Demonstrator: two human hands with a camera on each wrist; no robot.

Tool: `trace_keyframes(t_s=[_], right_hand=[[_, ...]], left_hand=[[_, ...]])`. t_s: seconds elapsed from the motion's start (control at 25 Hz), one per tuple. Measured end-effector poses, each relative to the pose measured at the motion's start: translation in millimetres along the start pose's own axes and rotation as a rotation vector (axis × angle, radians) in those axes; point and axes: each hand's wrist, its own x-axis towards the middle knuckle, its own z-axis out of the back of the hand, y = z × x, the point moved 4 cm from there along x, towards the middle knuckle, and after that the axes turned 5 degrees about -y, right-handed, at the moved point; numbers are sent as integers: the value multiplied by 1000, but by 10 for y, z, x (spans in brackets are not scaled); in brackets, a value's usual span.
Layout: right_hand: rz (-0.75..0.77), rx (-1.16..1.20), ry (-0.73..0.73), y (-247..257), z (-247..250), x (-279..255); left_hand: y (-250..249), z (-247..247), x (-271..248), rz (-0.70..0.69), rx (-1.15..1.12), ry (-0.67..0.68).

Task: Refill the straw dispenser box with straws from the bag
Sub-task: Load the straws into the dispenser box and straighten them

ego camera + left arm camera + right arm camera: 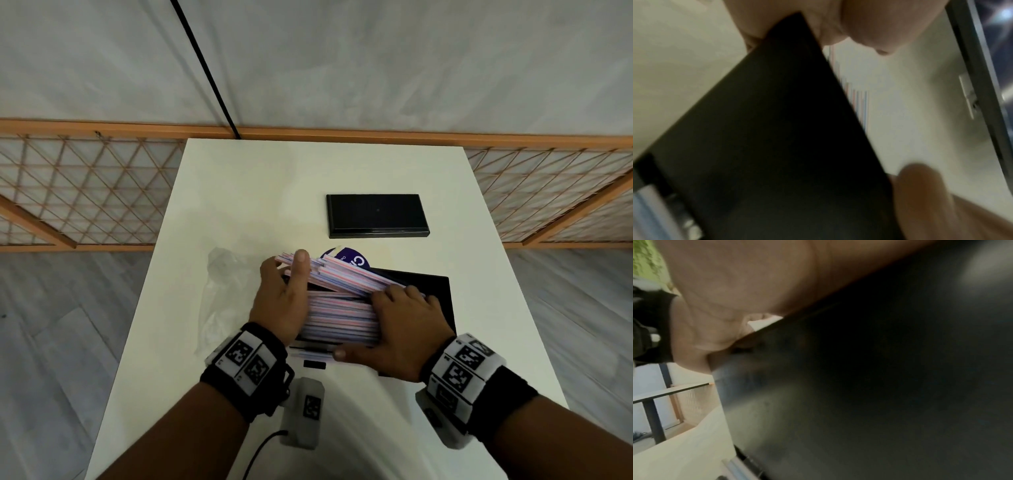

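Note:
The black dispenser box (442,298) stands open on the white table (239,192), packed with pink-and-blue striped straws (339,315). An upper bundle of straws lies tilted, its left end raised. My left hand (287,270) grips that raised left end, thumb on top. My right hand (394,318) lies palm down over the straws' right ends, fingers bent over them and thumb along the box's front. The clear bag (222,294) lies flat to the left. The left wrist view shows the box wall (777,129) and striped straws (859,100). The right wrist view is blurred, showing palm (756,280) against box (879,386).
The box's black lid (376,216) lies flat further back on the table. A purple round label (352,261) peeks out behind the straws. A wooden lattice fence (85,192) runs behind the table, and a black cable (205,72) slants down to its far edge.

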Motion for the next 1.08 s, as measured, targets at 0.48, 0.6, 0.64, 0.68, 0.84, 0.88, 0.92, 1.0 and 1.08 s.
trace_keyframes(t_s=[0.48,0.6,0.64,0.68,0.84,0.88,0.92,1.0,1.08], right_hand=[[-61,186,-58,-98,-52,89],[-74,159,-25,6,-45,146],[-51,151,-38,60,-4,154],[-19,149,-50,113,45,154],[31,209,-109,143,148,114],[22,208,-99,131,122,89],[19,191,-81,104,81,69],[9,139,-43,12,11,33],[-42,113,-16,-80,0,20]], left_hand=[[-207,-70,-163,-354,59,-73],[-161,-61,-93,-334,119,-81],[-168,-37,-79,-334,96,-90],[-195,-5,-76,-329,42,-94],[-321,80,-91,-433,110,-81],[-325,90,-98,-503,224,-91],[-306,82,-90,-555,307,-95],[-217,61,-65,-429,280,-13],[-74,10,-61,-187,206,128]])
